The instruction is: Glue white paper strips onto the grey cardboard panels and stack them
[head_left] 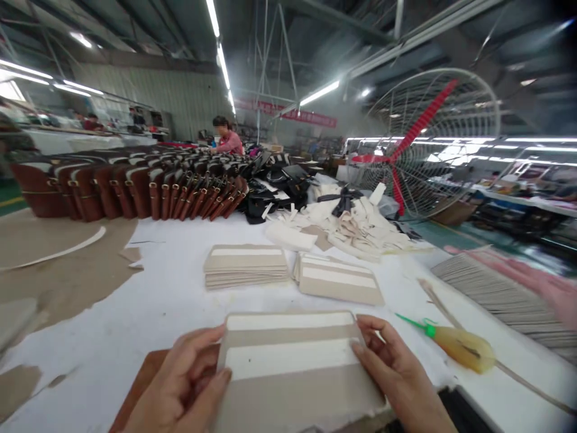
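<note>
Between my two hands is a beige fabric panel (306, 391) with rounded corners and two white strips across it. My left hand (189, 373) grips its left edge, thumb on the face and fingers behind. On the opposite edge, my right hand (390, 361) pinches it near the upper corner. Beyond it lie a stack of similar panels (246, 273) and a second, fanned stack (340, 282). A yellowish glue bottle (464, 347) with a green nozzle lies right of my right hand. Something brown (144, 379) shows partly behind my left hand.
Rows of brown bags (135, 192) stand at the back left, beside black bags (279, 180). Off-white scraps (356, 219) are heaped behind the stacks. A large fan (433, 144) with red blades is at the right, above a long grey stack (500, 300). A co-worker (229, 139) is farther back.
</note>
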A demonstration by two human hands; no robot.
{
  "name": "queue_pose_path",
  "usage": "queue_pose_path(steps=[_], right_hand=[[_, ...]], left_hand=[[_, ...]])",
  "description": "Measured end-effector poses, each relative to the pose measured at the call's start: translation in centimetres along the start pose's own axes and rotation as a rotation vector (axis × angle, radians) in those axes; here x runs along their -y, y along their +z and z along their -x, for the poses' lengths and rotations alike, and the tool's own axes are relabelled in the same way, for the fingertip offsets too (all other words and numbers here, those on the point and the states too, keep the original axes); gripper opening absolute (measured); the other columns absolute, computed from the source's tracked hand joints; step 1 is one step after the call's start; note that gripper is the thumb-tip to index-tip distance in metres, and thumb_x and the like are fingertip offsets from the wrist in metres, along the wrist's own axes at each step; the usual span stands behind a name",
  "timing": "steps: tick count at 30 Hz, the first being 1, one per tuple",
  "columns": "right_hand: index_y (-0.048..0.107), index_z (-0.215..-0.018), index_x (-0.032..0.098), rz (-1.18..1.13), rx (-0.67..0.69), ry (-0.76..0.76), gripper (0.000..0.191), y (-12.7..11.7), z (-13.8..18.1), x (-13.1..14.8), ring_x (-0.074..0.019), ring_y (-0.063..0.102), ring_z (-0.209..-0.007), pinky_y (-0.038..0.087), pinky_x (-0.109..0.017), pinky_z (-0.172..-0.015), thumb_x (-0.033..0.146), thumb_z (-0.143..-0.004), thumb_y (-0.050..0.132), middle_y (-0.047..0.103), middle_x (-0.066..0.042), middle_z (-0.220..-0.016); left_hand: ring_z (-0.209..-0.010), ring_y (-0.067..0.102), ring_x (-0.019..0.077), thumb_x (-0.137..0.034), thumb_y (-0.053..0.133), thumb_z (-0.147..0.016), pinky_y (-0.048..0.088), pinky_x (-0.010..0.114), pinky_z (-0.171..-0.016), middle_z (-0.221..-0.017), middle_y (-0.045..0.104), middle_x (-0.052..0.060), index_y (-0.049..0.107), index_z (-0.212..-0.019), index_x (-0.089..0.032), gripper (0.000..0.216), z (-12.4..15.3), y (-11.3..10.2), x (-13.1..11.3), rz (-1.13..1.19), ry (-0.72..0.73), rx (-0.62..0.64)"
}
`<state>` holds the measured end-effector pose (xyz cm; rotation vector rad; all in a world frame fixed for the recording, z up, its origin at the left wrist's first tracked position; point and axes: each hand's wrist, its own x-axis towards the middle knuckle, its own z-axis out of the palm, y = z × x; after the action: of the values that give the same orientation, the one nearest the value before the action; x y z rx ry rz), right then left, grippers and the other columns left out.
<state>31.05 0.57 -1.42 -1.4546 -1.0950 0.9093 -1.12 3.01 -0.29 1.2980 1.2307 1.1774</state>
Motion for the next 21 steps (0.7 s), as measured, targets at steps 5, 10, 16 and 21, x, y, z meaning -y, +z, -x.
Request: queue_pose_path(steps=[5, 10, 16, 21], right_hand=[[0.058, -0.125, 0.023, 0.290, -0.303, -0.059, 0.053, -5.1, -7.6, -0.4, -0.0212, 0.069, -0.071, 0.054, -0.032, -0.063, 0.056, -0.084, 0.064, 0.072, -0.001, -0.081], [0.064, -0.113, 0.020, 0.430, -0.457, -0.102, 0.037, -7.7, -14.5, -2.0, -0.0208, 0.067, -0.075, 0.055, -0.037, -0.074, 0.042, -0.083, 0.062, 0.069, -0.005, -0.092], [0.065, -0.104, 0.016, 0.621, -0.519, -0.165, 0.028, -7.3, -17.4, -3.0, -0.0285, 0.062, -0.107, 0.047, -0.051, -0.099, 0.036, -0.084, 0.063, 0.065, -0.014, -0.115], [0.069, -0.091, 0.023, 0.693, -0.304, -0.282, 0.032, -4.7, -14.5, -1.0, -0.0329, 0.063, -0.107, 0.046, -0.049, -0.097, 0.048, -0.085, 0.049, 0.072, -0.014, -0.105]], left_hand=[[-0.093, 0.071, 0.0205, -0.015, 0.057, -0.083, 0.060, 0.036, -0.085, -0.127, 0.060, 0.009, 0.062, -0.118, -0.020, 0.036, -9.2, 8.3, -1.6, -0.221, 0.285, 0.086], [-0.096, 0.066, 0.0201, -0.015, 0.070, -0.092, 0.058, 0.043, -0.094, -0.121, 0.063, 0.007, 0.064, -0.113, -0.016, 0.021, -16.2, 14.9, -0.6, -0.351, 0.355, 0.110], [-0.122, 0.059, 0.0300, -0.026, 0.071, -0.096, 0.051, 0.054, -0.105, -0.135, 0.058, 0.011, 0.060, -0.127, -0.017, 0.035, -17.8, 15.1, -0.1, -0.502, 0.371, 0.129], [-0.127, 0.057, 0.0260, -0.013, 0.069, -0.083, 0.047, 0.043, -0.114, -0.137, 0.061, 0.010, 0.060, -0.130, -0.019, 0.049, -10.6, 8.4, -0.9, -0.650, 0.477, 0.348]])
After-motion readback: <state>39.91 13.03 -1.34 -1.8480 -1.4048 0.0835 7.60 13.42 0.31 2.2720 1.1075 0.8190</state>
